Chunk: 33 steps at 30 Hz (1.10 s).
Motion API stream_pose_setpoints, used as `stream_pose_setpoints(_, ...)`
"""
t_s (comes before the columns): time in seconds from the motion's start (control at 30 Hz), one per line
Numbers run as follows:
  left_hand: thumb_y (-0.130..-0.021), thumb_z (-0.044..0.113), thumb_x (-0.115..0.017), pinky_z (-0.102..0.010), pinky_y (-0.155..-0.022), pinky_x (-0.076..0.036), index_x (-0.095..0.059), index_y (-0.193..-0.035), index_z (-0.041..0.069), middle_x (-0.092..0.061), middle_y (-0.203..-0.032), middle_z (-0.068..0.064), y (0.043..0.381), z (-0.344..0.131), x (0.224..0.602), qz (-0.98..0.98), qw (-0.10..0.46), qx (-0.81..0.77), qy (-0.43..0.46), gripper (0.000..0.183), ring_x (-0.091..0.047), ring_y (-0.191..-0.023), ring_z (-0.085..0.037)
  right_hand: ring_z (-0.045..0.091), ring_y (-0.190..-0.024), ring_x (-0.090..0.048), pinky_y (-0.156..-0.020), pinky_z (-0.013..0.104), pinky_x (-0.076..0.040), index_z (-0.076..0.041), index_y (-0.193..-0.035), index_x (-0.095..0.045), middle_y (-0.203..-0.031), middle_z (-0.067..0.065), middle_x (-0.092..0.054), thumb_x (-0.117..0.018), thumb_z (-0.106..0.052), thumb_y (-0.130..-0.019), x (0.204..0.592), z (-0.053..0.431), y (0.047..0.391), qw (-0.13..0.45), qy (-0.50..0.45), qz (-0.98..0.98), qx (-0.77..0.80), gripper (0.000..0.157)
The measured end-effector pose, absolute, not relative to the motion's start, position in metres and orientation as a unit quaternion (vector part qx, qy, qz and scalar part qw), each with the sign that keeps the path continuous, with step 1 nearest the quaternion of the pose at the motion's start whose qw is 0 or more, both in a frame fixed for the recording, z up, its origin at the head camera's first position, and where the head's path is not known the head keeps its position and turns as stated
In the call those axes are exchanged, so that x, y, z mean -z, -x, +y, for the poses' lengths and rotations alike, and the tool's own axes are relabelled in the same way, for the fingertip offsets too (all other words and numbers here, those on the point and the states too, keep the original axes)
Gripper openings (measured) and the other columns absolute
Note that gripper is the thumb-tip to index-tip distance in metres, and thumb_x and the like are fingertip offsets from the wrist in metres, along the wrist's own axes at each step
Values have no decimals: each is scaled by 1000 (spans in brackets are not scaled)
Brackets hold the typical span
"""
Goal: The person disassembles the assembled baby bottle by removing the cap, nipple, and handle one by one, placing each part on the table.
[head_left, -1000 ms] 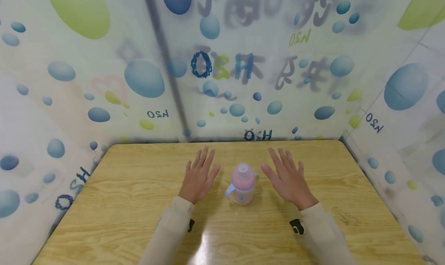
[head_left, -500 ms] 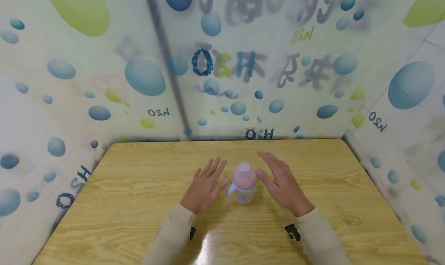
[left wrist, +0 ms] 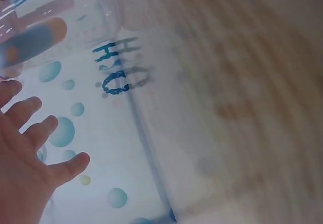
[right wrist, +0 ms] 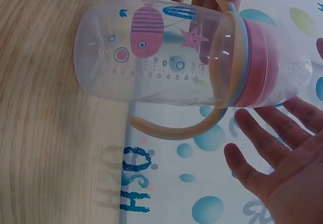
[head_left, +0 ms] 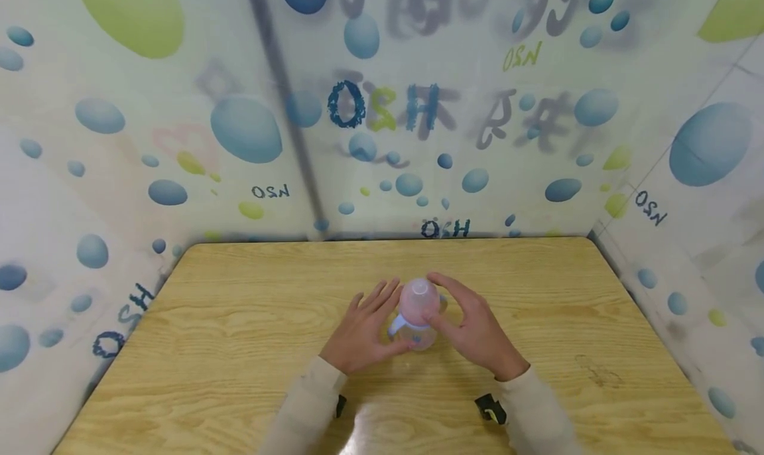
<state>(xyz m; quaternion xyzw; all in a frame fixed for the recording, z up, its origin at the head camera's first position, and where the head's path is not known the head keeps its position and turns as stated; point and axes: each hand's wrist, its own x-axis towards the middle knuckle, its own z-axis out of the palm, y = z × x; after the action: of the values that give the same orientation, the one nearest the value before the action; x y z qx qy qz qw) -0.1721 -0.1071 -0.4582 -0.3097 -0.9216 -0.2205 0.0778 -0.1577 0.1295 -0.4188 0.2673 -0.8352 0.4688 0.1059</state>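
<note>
A clear baby bottle with a pink collar, a see-through cap and two side handles stands upright on the wooden table. Its printed body shows large in the right wrist view. My left hand is close on its left, fingers extended and thumb low in front. Fingers of that left hand are spread apart beside the bottle. On the other side, my right hand curves near the collar and cap. In the right wrist view, the right hand has parted fingers and a thumb standing off the bottle.
The wooden table extends around the bottle, with a faint outline mark at its right. Patterned wall sheets with blue and green drops enclose its back and sides. Dark straps show at the sleeves.
Both hands have moved inward toward the bottle from either side. My right fingers have bent from straight to curved near its top. The bottle has stayed in place.
</note>
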Motion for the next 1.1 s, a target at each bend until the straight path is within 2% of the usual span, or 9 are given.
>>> stream_pose_setpoints(0.23,-83,68,-64,-65,-107,-31,-32,-157,16,-35,-159,-7,177,-99,458,-918,100,237,302,96,-31,-146,-27,27,-133,-49,-106,55,-41,-9,-145,-49,-144,9,-54,-75,-22,-91,420,126,156,113,-264,-839,-463,61)
stream_pose_setpoints(0.47,-80,56,-77,-67,-107,-31,-50,-146,14,-56,-143,-4,182,-93,452,-908,67,300,284,82,-44,-138,-32,26,-133,-49,-104,57,-41,-12,-147,-47,-145,5,-53,-78,-29,-88,418,124,156,87,-246,-851,-456,69)
stream_pose_setpoints(0.6,-80,46,-81,-63,-108,-32,-54,-142,9,-59,-139,-7,183,-90,451,-903,47,321,283,77,-47,-135,-31,27,-133,-49,-104,58,-41,-12,-148,-46,-145,6,-53,-78,-28,-88,418,123,156,81,-237,-856,-453,70)
stream_pose_setpoints(0.77,-79,37,-85,-59,-109,-34,-55,-139,7,-60,-137,-9,185,-89,452,-890,40,349,290,74,-49,-133,-30,27,-133,-49,-105,56,-41,-12,-148,-45,-146,7,-51,-79,-27,-87,419,121,156,81,-229,-860,-448,71)
stream_pose_setpoints(0.97,-82,29,-83,-46,-107,-41,-47,-146,7,-59,-137,-3,187,-83,452,-857,-37,427,286,77,-54,-125,-16,26,-133,-49,-105,55,-42,-12,-148,-45,-147,10,-50,-78,-29,-88,421,122,158,80,-230,-858,-452,71)
stream_pose_setpoints(1.1,-82,31,-83,-46,-105,-44,-45,-147,8,-59,-136,-2,185,-84,451,-848,-50,449,277,78,-54,-125,-15,25,-130,-52,-103,55,-43,-11,-146,-46,-144,9,-53,-78,-28,-88,421,121,159,84,-236,-850,-463,69)
